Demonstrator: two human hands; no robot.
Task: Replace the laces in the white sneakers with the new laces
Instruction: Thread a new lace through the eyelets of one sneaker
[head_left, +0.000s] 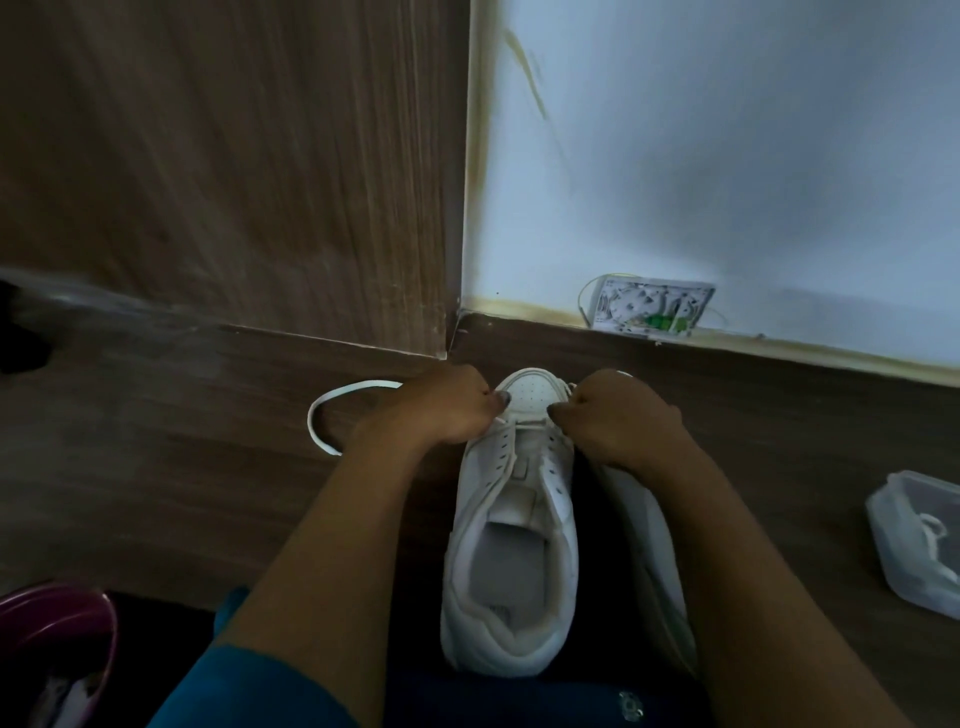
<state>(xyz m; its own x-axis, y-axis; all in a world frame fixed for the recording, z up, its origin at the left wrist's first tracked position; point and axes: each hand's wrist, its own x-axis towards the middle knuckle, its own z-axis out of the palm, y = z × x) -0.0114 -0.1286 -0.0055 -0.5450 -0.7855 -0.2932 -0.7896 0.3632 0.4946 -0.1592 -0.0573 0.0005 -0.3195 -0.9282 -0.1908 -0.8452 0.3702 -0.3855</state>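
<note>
White sneaker (511, 545), upright, toe pointing away, tongue bare, most eyelets empty. A flat white lace (317, 415) crosses the eyelets nearest the toe; the left hand (441, 405) and right hand (618, 415) grip its ends, and a slack loop lies to the left. Second sneaker (654, 545) just beside on the right, partly hidden. Another lace (935, 535) lies in a clear box (893, 519), far right.

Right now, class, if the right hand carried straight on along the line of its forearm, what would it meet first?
Probably the white sneaker's toe cap, just ahead of the right hand; the left hand lies beyond it. Depth is hard to judge.
</note>
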